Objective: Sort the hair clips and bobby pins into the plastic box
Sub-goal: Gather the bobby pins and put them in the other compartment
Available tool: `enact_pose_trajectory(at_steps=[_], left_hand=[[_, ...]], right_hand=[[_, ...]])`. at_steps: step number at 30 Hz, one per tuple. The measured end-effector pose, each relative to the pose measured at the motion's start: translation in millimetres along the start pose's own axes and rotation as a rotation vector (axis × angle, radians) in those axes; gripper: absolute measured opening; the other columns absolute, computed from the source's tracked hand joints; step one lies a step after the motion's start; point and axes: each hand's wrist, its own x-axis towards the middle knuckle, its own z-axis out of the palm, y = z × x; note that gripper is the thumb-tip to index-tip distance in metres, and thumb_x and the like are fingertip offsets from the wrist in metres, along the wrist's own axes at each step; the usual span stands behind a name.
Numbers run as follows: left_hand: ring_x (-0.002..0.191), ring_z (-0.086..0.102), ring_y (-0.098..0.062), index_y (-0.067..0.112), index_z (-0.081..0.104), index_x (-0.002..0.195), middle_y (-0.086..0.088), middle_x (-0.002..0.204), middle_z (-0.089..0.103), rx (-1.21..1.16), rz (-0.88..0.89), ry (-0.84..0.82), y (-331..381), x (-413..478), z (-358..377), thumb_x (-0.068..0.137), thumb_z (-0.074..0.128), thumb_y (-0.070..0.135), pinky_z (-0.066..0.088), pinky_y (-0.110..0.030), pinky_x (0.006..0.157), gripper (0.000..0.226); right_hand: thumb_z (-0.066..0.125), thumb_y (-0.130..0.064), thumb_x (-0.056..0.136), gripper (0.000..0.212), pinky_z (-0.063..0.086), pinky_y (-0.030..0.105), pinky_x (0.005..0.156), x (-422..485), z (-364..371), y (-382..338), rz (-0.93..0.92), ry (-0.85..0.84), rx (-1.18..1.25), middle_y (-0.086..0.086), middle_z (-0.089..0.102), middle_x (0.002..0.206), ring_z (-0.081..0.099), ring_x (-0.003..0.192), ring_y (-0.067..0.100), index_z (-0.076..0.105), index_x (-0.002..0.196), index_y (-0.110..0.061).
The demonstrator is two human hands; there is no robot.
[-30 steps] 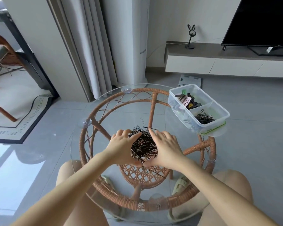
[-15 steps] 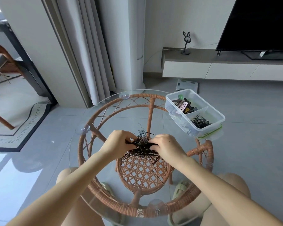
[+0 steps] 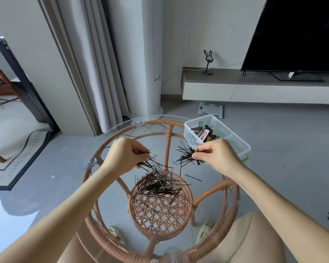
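A pile of black bobby pins lies on the round glass table top. My right hand pinches a bunch of bobby pins just left of the clear plastic box. My left hand holds a smaller bunch of pins above the pile's left side. The box stands at the table's far right edge. Its far compartment holds pink, black and green hair clips. My right hand hides most of the near compartment.
The glass top rests on a rattan frame with suction cups. A single pin lies apart, right of the pile. My knees are under the near edge. A TV unit, bathroom scale and curtain stand beyond.
My hands, which were together gathering the pile, have pulled apart. The right hand has risen toward the box with a bunch; the left has lifted a few pins. The camera view has tilted up.
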Motion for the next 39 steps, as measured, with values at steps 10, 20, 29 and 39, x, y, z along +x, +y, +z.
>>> enact_pose_trajectory(at_steps=[10, 20, 29, 39], left_hand=[[0.036, 0.057, 0.007, 0.016, 0.076, 0.082, 0.001, 0.073, 0.074, 0.036, 0.076, -0.023, 45.4, 25.0, 11.5, 0.077, 0.072, 0.017, 0.049, -0.012, 0.045, 0.006], [0.045, 0.064, -0.005, 0.014, 0.076, 0.086, -0.003, 0.071, 0.074, 0.032, 0.212, -0.097, 110.6, 53.3, 55.0, 0.078, 0.071, 0.015, 0.053, -0.017, 0.055, 0.010], [0.047, 0.050, -0.017, 0.009, 0.074, 0.079, -0.019, 0.082, 0.073, 0.072, 0.342, -0.205, 168.9, 85.9, 134.7, 0.079, 0.065, 0.009, 0.049, -0.025, 0.055, 0.009], [0.107, 0.061, -0.026, 0.009, 0.066, 0.110, -0.007, 0.115, 0.067, 0.249, 0.284, -0.366, 157.4, 93.0, 188.7, 0.079, 0.060, 0.003, 0.049, -0.031, 0.091, 0.032]], right_hand=[[0.077, -0.008, 0.071, 0.023, 0.050, 0.008, 0.073, 32.2, -90.2, 43.6, 0.087, 0.058, -0.014, -0.001, 0.072, 0.082, 0.065, 0.066, -0.004, 0.073, 0.093, -0.007], [0.068, -0.015, 0.077, 0.026, 0.044, 0.022, 0.082, 58.6, -73.5, 75.3, 0.023, -0.387, -0.488, -0.007, 0.069, 0.100, 0.061, 0.086, 0.007, 0.071, 0.103, -0.012], [0.067, -0.007, 0.079, 0.021, 0.041, 0.012, 0.069, 44.1, -104.2, 103.3, 0.103, -0.121, -0.266, 0.002, 0.072, 0.095, 0.060, 0.082, 0.008, 0.072, 0.099, -0.013], [0.064, -0.009, 0.083, 0.020, 0.044, 0.023, 0.087, 37.8, -102.4, 106.9, 0.042, -0.005, -0.242, 0.005, 0.072, 0.105, 0.064, 0.097, 0.014, 0.071, 0.102, -0.010]])
